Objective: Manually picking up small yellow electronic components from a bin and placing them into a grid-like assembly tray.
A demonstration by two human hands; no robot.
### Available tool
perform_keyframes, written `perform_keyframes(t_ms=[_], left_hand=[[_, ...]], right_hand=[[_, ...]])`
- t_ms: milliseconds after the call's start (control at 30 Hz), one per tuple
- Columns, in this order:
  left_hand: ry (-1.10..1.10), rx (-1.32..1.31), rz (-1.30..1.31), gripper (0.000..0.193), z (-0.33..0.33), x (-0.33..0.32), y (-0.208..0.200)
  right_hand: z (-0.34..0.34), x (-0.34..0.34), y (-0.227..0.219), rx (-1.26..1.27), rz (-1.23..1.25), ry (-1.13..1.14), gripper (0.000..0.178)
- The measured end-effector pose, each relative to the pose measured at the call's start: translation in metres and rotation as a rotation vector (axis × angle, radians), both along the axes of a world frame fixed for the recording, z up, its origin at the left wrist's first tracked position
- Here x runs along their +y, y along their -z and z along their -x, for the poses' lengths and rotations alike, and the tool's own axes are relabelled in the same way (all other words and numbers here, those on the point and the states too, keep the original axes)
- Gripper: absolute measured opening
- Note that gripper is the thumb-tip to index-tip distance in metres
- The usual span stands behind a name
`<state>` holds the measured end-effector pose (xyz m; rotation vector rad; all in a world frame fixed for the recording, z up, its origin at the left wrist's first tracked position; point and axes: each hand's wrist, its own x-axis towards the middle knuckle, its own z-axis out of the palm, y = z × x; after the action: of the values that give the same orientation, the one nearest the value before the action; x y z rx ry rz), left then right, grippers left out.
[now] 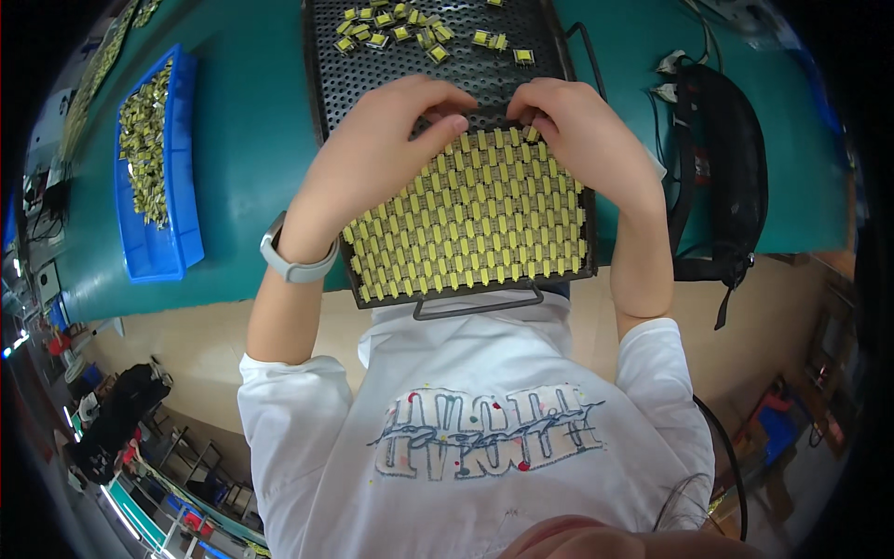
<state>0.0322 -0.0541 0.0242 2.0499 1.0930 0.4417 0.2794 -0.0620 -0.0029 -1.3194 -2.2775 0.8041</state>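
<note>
The perforated tray (470, 74) points lengthwise away from the near edge of the bench (251, 186), a bare strip beyond its packed yellow transformers (470, 210), the left hand's (391, 121) fingers slightly parted, the right hand's (582, 121) hold unclear.

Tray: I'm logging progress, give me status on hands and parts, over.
Left hand and right hand by the farthest packed row, grips unclear. Dark tray: near side packed with yellow parts. Loose parts scattered at far end.

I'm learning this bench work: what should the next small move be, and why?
Perhaps the right hand should align the yellow part just under it, which sits at the far edge of the packed rows, with bare perforated tray beyond.
</note>
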Motion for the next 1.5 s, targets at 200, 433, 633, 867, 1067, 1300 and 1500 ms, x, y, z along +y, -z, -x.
perform_keyframes(t_ms=[200, 433, 633, 867, 1067, 1300, 1500], left_hand=[[-0.127, -0.043, -0.093, 0.022, 0.03, -0.021, -0.025], [-0.303, -0.112, -0.042, 0.02, 0.078, -0.072, -0.015], [-0.493, -0.112, 0.073, 0.02, 0.107, -0.113, -0.023], [-0.653, -0.242, 0.031, 0.02, 0.154, -0.145, -0.023], [-0.628, -0.274, 0.045, 0.021, 0.153, -0.15, -0.022], [-0.576, -0.255, 0.036, 0.022, 0.137, -0.144, -0.024], [-0.521, -0.36, -0.018, 0.018, 0.133, -0.131, -0.023]], right_hand=[[0.001, 0.002, 0.0, 0.01, -0.011, -0.016, 0.02], [0.009, 0.005, -0.013, 0.119, 0.074, -0.037, 0.025], [0.001, 0.002, -0.023, 0.184, 0.202, 0.027, 0.022], [-0.007, -0.095, -0.168, 0.78, -0.864, 0.163, 0.029], [-0.178, -0.117, -0.107, 0.894, -0.929, 0.301, 0.027], [-0.248, -0.144, -0.087, 1.044, -0.979, 0.302, 0.026], [-0.219, -0.214, -0.144, 1.04, -1.024, 0.269, 0.026]])
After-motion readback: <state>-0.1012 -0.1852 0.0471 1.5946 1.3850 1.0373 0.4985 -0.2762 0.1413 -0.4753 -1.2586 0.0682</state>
